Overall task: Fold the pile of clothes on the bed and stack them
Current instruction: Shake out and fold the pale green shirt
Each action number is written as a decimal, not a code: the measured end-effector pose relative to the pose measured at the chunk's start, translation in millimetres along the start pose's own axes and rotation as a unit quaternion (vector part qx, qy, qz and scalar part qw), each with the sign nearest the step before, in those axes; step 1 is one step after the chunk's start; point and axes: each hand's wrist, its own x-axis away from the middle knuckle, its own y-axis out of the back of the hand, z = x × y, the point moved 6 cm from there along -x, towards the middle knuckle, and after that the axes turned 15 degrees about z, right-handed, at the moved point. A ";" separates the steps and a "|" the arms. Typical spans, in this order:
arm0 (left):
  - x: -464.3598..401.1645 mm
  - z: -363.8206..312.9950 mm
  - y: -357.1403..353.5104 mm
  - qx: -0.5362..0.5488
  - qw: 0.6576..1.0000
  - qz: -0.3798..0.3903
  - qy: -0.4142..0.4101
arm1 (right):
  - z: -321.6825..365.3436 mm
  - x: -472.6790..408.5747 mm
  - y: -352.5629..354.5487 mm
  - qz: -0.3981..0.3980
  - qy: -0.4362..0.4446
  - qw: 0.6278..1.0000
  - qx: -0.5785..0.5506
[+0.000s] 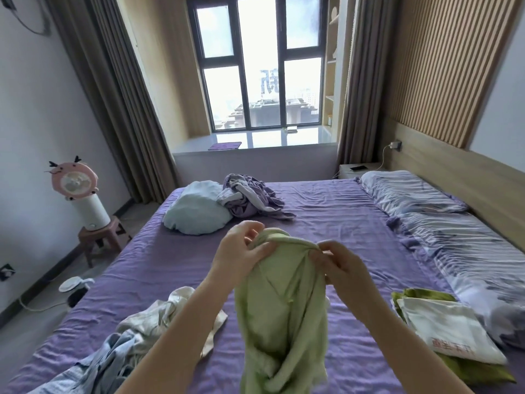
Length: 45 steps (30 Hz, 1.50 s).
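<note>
A light green garment point(284, 317) hangs above the purple bed point(326, 223), bunched along its top edge. My left hand point(241, 251) grips that top edge at the left, and my right hand point(338, 265) pinches it at the right. An unfolded pile of cream and pale blue clothes point(136, 334) lies on the bed at the lower left. At the lower right sits a stack of folded clothes point(449, 331), a white piece on top of an olive green one.
A pale blue pillow point(196, 211) and a crumpled purple sheet point(250, 197) lie at the bed's far end. Patterned pillows point(454, 231) line the right side by the headboard. A stool with a pink fan point(82, 200) stands on the floor at left.
</note>
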 end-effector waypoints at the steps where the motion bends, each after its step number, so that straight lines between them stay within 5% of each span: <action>1: 8.2 0.6 2.6 -0.002 0.999 -0.023 -0.028 | 7.2 -6.5 -0.9 0.011 0.004 1.000 -0.021; 3: 23.7 5.3 -8.9 0.035 0.997 -0.001 -0.076 | 20.1 -19.4 -2.1 0.030 0.011 0.998 -0.062; 6: 34.1 15.7 -48.9 0.092 0.991 0.092 -0.028 | 27.4 -33.8 -3.2 0.046 0.000 0.995 -0.088; 11: 22.9 5.7 -53.7 0.181 0.983 0.029 -0.005 | 11.6 -35.4 29.3 -0.077 -0.022 0.994 0.080; 16: 5.4 -6.5 -38.6 0.322 0.947 0.002 -0.003 | -47.4 11.2 3.4 0.059 -0.096 0.994 0.001; 24: 5.8 25.3 4.9 0.030 0.999 -0.023 0.035 | -20.9 11.6 22.3 0.016 -0.039 0.983 -0.181; 27: 32.5 13.6 -5.7 -0.020 0.995 -0.095 -0.029 | -16.0 -4.1 5.7 0.034 -0.049 0.969 -0.241; 32: 55.5 3.7 -59.1 0.000 0.997 0.071 0.014 | -22.4 -14.0 -12.4 0.043 -0.059 0.965 -0.252; 35: 52.5 1.2 -52.4 -0.063 0.997 0.032 0.006 | -24.2 -12.5 2.7 0.015 -0.058 0.985 -0.163; 37: 48.0 -1.7 -40.0 -0.088 0.996 0.004 0.008 | -20.5 -10.1 24.4 -0.018 -0.076 0.996 0.038; 40: 34.9 -4.3 -26.8 0.004 0.999 -0.007 0.031 | -11.3 -2.8 49.4 -0.073 -0.111 0.925 0.355; 42: 25.5 -7.8 -29.4 0.121 0.991 0.006 0.052 | -2.8 6.5 41.7 -0.101 -0.049 0.923 0.368; 45: 13.5 -12.7 -41.1 0.229 0.971 0.022 0.071 | -2.1 17.3 -4.2 -0.048 0.028 0.971 0.234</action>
